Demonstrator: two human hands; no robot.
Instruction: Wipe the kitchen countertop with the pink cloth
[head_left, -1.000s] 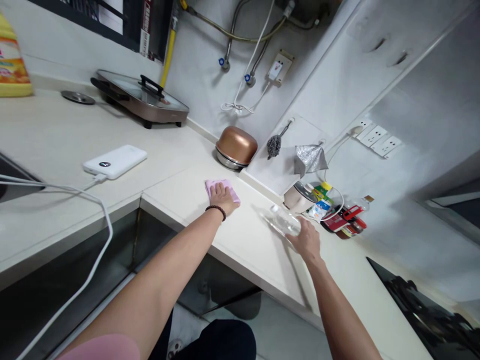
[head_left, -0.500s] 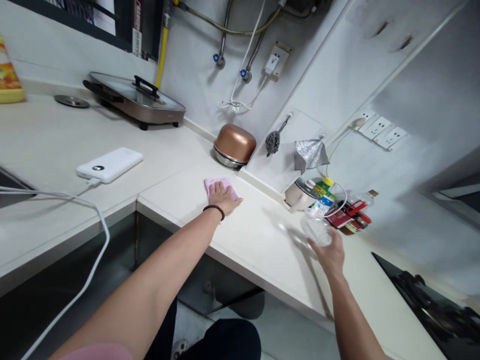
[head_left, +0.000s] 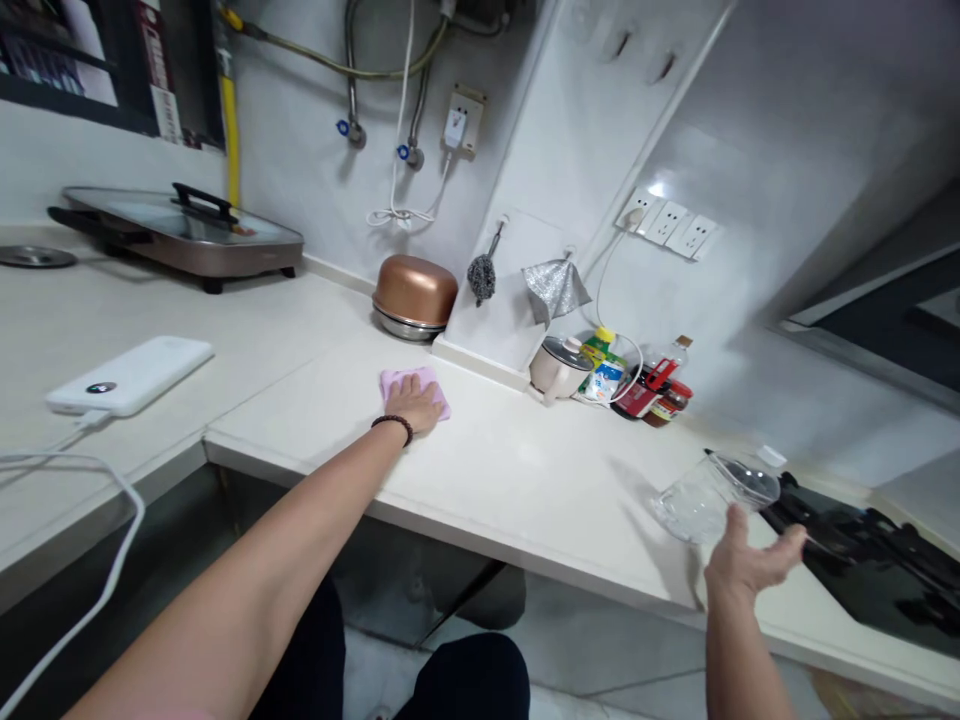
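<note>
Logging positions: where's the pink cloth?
Left of centre in the head view, the pink cloth lies under the left hand on the counter, in front of the copper-coloured pot.

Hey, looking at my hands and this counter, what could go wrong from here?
Two risks, I'd say. The clear container is right by your open right hand, whose fingers aren't wrapped round it, so a brush of that hand could knock it. And a white cable loops past the front edge of the counter; if it's the one plugged into the white power bank, a snag might drag that along.
</note>
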